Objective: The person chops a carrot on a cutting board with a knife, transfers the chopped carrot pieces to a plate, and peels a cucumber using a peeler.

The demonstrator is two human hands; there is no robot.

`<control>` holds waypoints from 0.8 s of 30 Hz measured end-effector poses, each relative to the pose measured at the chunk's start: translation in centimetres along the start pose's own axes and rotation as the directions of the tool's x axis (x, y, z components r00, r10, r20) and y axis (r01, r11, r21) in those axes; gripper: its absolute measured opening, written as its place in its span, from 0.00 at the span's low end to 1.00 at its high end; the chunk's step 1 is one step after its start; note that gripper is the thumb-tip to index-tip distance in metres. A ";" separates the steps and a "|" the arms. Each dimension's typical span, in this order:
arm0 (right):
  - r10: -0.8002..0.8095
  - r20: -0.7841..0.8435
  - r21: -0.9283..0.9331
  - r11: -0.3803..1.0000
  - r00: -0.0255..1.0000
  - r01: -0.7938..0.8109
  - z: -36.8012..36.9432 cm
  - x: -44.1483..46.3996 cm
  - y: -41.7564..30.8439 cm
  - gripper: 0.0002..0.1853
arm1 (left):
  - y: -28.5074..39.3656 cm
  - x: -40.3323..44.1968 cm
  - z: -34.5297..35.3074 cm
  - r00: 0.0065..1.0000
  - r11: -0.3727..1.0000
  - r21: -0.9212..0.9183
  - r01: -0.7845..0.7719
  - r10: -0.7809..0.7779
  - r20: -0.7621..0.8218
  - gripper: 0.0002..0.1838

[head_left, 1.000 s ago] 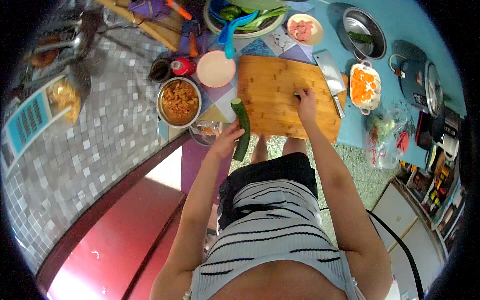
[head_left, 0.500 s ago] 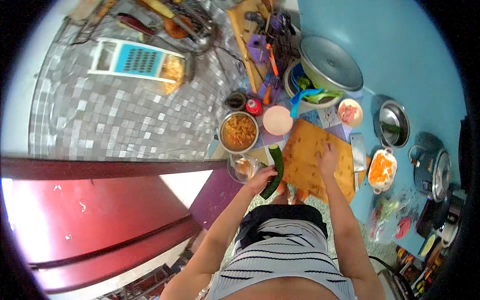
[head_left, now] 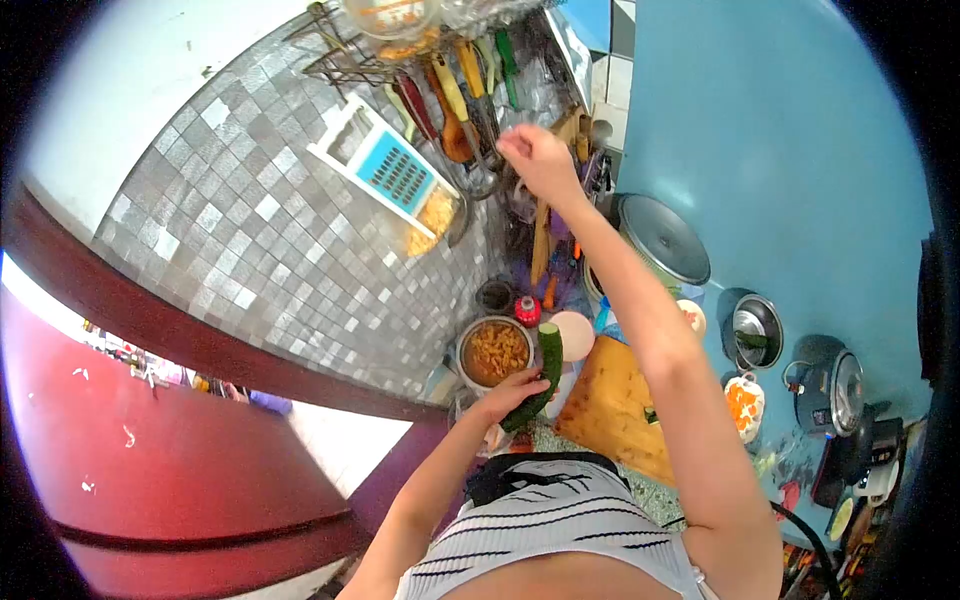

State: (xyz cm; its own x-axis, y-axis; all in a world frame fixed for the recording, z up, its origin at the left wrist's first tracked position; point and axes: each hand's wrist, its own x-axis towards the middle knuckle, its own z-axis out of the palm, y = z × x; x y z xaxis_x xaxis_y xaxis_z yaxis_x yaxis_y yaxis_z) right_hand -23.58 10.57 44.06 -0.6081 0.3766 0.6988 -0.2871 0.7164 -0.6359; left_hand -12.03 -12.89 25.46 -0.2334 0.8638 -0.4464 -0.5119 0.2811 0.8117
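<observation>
My left hand [head_left: 512, 397] is closed around a dark green zucchini [head_left: 551, 365], its pale cut end pointing up and away from me. Close by that hand are a metal bowl of brownish food pieces [head_left: 498, 353] and a pale pink bowl [head_left: 572, 336]. Stretched far forward, my right hand [head_left: 540, 160] is beside the row of kitchen utensils [head_left: 457, 95] on the tiled wall. Its fingers are bent together; whatever they may hold is not clear. Below my right forearm lies the wooden cutting board [head_left: 605, 400], partly covered by the arm, with a small green piece on it.
A white and blue grater [head_left: 395, 178] is at the tiled wall. Right of the board stand a metal bowl [head_left: 755, 330], a dish of orange shreds [head_left: 743, 408] and a lidded pot [head_left: 846, 390]. A large green basin [head_left: 665, 240] leans at the back.
My right hand has left the cutting board and moved forward to the utensils. My left hand still holds the zucchini. The view has shifted toward the wall.
</observation>
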 end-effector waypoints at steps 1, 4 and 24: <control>0.003 -0.020 0.003 1.000 1.000 -0.003 0.9 2.2 0.3 0.12 | 0.6 -0.8 -0.5 1.000 1.000 0.008 -0.009 0.009 0.012 0.26; 0.018 -0.017 -0.101 0.995 1.000 -0.020 2.4 5.8 -1.5 0.12 | 2.0 -2.6 -2.4 0.997 0.996 0.093 -0.008 0.015 -0.072 0.22; 0.017 -0.036 -0.254 0.967 0.999 -0.025 7.5 6.6 -6.3 0.22 | 3.4 -2.9 -9.0 0.998 0.998 0.014 -0.055 0.056 -0.022 0.24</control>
State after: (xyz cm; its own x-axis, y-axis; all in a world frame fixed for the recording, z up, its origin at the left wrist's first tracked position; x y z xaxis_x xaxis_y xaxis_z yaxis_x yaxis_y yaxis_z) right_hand -31.28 4.17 50.20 -0.5858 0.4095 0.6994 -0.0738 0.8324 -0.5492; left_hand -20.51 -18.24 26.11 -0.2796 0.8689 -0.4085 -0.4864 0.2387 0.8405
